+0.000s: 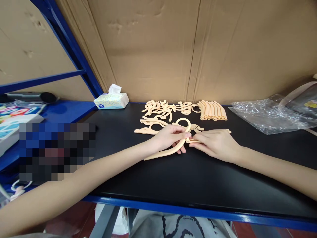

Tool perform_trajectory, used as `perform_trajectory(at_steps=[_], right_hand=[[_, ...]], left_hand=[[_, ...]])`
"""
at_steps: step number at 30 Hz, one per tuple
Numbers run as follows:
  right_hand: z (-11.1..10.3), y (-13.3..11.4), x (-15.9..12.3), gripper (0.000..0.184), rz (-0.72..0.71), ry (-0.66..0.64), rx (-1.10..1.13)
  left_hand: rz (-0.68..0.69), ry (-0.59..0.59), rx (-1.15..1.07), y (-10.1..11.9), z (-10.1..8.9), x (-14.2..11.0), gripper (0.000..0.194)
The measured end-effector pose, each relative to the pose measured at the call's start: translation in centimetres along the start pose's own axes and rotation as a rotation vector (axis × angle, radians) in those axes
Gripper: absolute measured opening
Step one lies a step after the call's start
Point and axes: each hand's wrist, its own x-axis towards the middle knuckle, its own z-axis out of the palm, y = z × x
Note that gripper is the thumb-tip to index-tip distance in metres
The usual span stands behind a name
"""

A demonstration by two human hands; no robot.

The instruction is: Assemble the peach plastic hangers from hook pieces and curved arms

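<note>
Hands closed over the black tabletop (153, 185), the left hand (163, 137) holds a hooked cream piece (168, 152) and the right hand (219, 143) a slimmer piece (195, 141) beside it, where off-line pressure on such slender parts could make them slip.

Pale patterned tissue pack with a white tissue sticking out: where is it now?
Head view, at the back left of the black tabletop, beside the blue metal post and left of the loose cream plastic pieces.
</note>
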Motion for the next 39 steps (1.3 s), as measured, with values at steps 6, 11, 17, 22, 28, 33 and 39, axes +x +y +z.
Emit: perform_trajectory(at_steps=[6, 11, 17, 22, 28, 33, 39], right_hand=[[0.1, 0.0, -0.1, 0.041, -0.005, -0.018, -0.028], [0.2, -0.1, -0.2, 0.038, 0.015, -0.059, -0.016], [0.2, -0.1, -0.1, 0.041, 0.031, -0.044, 0.015], [0.2, -0.2, 0.0, 0.042, 0.028, -0.031, 0.008], [0.2, -0.2, -0.1, 0.041, 0.034, -0.065, -0.005], [0.2, -0.2, -0.1, 0.04, 0.029, -0.066, -0.014], [0.3, -0.2, -0.2, 0.041, 0.043, -0.073, -0.009]], left_hand=[[0.034, 0.032, 0.058, 0.0, 0.3, -0.1, 0.029], [0.04, 0.052, 0.103, -0.2, 0.4, -0.1, 0.027], [0.0, 0.096, 0.097, 0.1, 0.7, -0.2, 0.025], [-0.056, 0.166, -0.024, 0.4, 1.1, -0.4, 0.02], [-0.124, 0.222, -0.056, 0.4, 1.3, -0.4, 0.021], [-0.117, 0.228, -0.055, 0.5, 1.3, -0.4, 0.022], [-0.113, 0.241, -0.082, 0.7, 1.5, -0.4, 0.02]])
